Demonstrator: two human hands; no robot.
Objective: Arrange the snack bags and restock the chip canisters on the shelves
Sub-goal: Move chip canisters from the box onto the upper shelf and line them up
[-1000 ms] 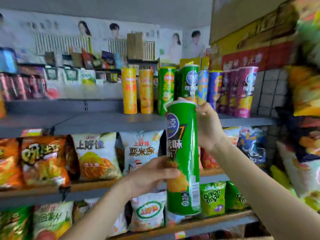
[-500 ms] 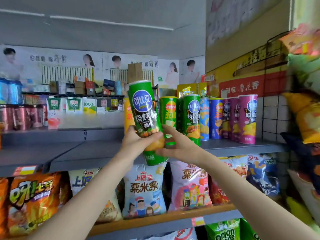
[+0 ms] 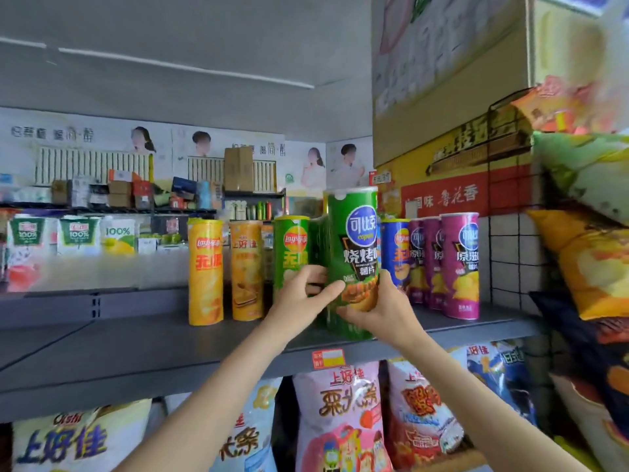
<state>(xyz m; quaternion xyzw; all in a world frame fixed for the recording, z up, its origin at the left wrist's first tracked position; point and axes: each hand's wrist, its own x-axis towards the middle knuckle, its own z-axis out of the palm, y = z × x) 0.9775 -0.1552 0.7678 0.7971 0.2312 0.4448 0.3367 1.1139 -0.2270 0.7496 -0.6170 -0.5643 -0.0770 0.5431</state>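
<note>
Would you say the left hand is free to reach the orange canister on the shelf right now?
Probably not: the left hand grips the green canister, though the orange canister stands unblocked nearby.

Bare forearms, no sleeves, bare hands (image 3: 340, 301)

Partly hidden canisters, cropped bags

Behind the held green canister (image 3: 354, 253), dark green cans mostly concealed; lower-shelf snack bags (image 3: 340, 420) cut by bottom edge; far shelf boxes (image 3: 119, 192) too blurred to read.

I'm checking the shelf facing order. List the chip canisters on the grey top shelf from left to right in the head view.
Yellow Lay's canister → orange canister → green Lay's canister → tall green canister held by both hands → blue canister → front purple canister.
</note>
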